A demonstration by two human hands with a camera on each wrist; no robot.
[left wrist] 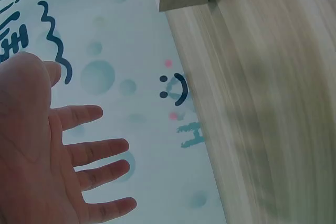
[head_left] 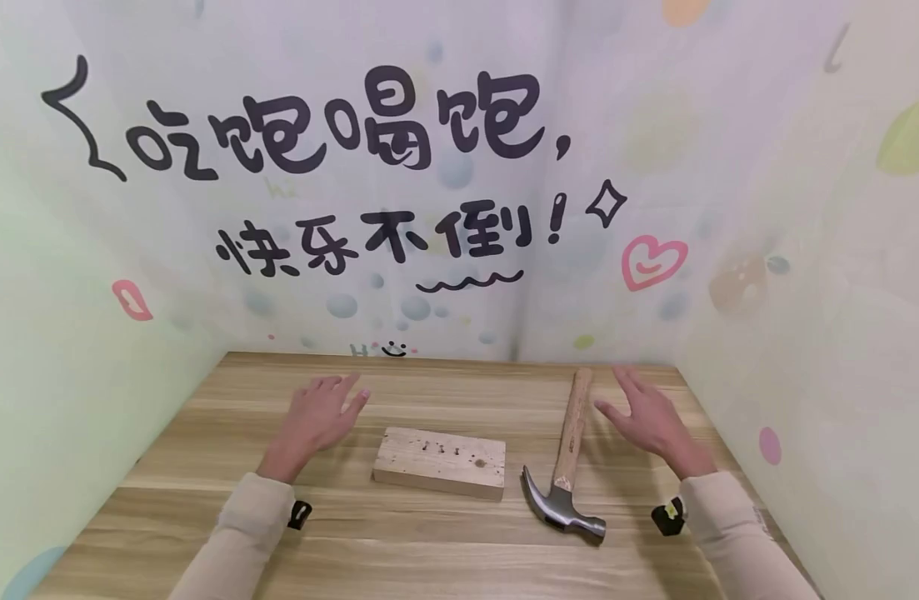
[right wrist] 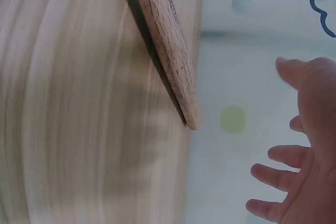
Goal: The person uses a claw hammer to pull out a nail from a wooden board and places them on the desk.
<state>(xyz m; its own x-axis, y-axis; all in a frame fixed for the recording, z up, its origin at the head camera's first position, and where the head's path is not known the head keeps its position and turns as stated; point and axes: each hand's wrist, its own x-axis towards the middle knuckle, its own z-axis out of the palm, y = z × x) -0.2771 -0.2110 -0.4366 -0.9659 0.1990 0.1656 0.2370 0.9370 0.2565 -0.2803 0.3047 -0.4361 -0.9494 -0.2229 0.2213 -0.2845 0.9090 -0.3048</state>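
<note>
A pale wooden block [head_left: 438, 467] lies on the table, with several nails [head_left: 441, 450] in its upper face and a dark knot near its right end. To its right lies a claw hammer [head_left: 571, 450], steel head toward me and wooden handle pointing at the back wall. My left hand [head_left: 318, 417] is held up left of the block, fingers spread and holding nothing. Beyond the hammer's handle, on its right, my right hand [head_left: 649, 419] is also spread and bare. In the right wrist view the handle's end [right wrist: 184, 93] shows beside my fingers [right wrist: 275, 177].
The wood-grain table [head_left: 422, 554] meets a printed back wall [head_left: 399, 317] with large black lettering. Pale side walls [head_left: 819, 333] close in on left and right. A small black device [head_left: 668, 517] is strapped at each wrist, by the sleeves.
</note>
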